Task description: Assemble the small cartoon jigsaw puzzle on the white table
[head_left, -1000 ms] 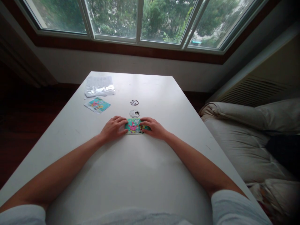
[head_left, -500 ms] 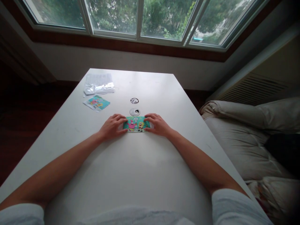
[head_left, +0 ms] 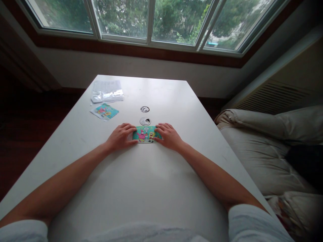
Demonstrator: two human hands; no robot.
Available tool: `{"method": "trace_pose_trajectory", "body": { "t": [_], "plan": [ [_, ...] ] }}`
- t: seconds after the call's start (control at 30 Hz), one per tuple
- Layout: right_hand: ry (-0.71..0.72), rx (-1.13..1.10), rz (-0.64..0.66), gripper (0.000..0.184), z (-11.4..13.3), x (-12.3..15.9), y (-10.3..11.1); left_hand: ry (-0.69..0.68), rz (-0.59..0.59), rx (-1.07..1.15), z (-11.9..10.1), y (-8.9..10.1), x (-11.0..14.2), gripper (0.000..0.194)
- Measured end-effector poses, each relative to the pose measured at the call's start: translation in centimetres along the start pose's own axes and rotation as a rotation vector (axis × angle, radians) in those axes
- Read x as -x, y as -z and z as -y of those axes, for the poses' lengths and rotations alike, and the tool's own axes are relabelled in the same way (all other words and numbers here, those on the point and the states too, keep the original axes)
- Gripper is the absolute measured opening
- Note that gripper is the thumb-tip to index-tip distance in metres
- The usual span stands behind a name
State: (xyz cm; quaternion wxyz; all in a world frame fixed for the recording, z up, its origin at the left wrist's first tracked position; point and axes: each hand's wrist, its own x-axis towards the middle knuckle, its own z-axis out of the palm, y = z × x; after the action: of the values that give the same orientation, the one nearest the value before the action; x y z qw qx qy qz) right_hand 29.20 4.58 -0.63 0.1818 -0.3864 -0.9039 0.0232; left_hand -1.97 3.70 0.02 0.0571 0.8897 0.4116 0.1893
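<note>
A flat rectangular card (head_left: 145, 134) lies on the white table in front of me, printed with pink and yellow cartoon figures on teal. My left hand (head_left: 122, 136) holds its left end, fingertips at the far corner and thumb along the near edge. At the opposite end, my right hand (head_left: 169, 136) grips the card the same way, its fingers covering part of the right side. Just beyond the card are two round metallic-looking discs or inserts, a larger one (head_left: 145, 121) and a smaller one (head_left: 144, 109). I cannot tell whether they are set into the tabletop.
On the table's far left lie a clear plastic bag with white paper (head_left: 107, 91) and a teal cartoon-printed sheet (head_left: 105, 111). A beige padded sofa (head_left: 252, 158) stands along the right side of the table (head_left: 141, 195). Windows (head_left: 174, 20) are behind it.
My right thumb and fingers have shifted slightly inward on the card's right end. My left hand keeps its hold, and the other things lie as before.
</note>
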Motion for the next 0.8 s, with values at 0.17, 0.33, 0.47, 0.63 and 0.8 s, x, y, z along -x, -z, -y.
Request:
{"method": "trace_pose_trajectory", "body": {
  "t": [0.17,0.33,0.47,0.63,0.8],
  "plan": [
    [-0.085,0.069,-0.004,0.031,2.4,-0.1,-0.2,0.014,-0.017,-0.011,-0.2,-0.1,0.1,0.056],
    [-0.103,0.028,0.024,0.035,2.6,0.1,-0.2,0.012,-0.008,-0.01,-0.1,-0.3,0.2,0.055],
    [-0.098,0.027,0.017,0.045,2.3,0.1,-0.2,0.02,0.003,-0.019,0.0,-0.4,0.1,0.058],
    [-0.131,0.018,0.015,0.05,2.5,-0.1,-0.2,0.019,0.008,-0.055,-0.2,-0.3,0.1,0.056],
    [-0.097,-0.018,-0.009,0.047,2.7,-0.1,-0.9,0.002,-0.018,-0.039,-0.7,-0.8,0.0,0.05]
  ]
}}
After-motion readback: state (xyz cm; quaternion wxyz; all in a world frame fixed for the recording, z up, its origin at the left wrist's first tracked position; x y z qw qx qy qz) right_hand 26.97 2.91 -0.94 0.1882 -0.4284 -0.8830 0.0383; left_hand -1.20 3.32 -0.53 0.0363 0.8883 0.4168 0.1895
